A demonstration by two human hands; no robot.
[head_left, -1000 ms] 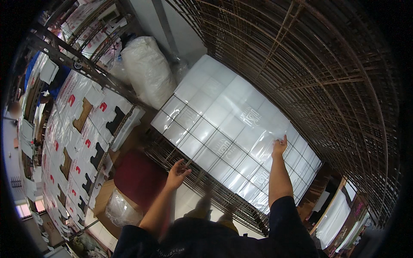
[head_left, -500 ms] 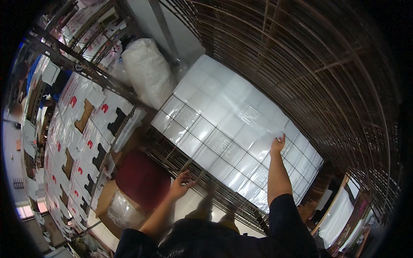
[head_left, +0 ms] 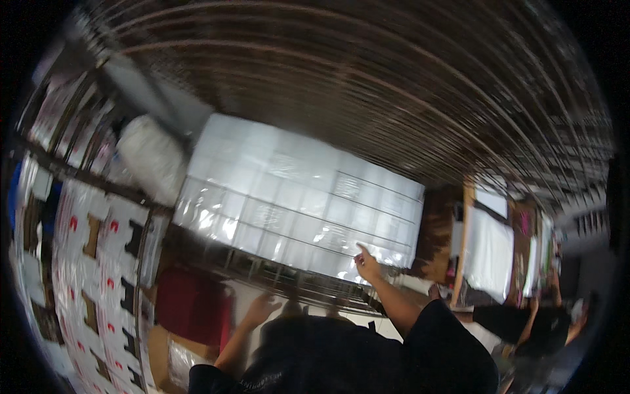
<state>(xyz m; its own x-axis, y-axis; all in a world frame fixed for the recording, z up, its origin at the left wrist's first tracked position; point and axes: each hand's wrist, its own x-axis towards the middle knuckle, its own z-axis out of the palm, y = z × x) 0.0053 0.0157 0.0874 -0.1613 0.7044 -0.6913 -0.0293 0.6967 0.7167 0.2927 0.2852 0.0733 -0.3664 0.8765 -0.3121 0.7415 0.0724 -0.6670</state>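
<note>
My right grip [head_left: 369, 264] reaches over the near right part of the white sheeting [head_left: 295, 174], index finger extended; whether it holds any film, I cannot tell. My left grip [head_left: 261, 310], blurred, is loosely spread, nothing visible in it. The sheeting, glossy, wire-crossed, lies before me; wire racks [head_left: 367, 79] rise beyond, white cartons [head_left: 108, 259] stand left.

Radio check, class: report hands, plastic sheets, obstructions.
Right hand over white plastic sheets, contact unclear. Left hand blurred, apparently empty. Wire racks rise beyond sheets.
</note>
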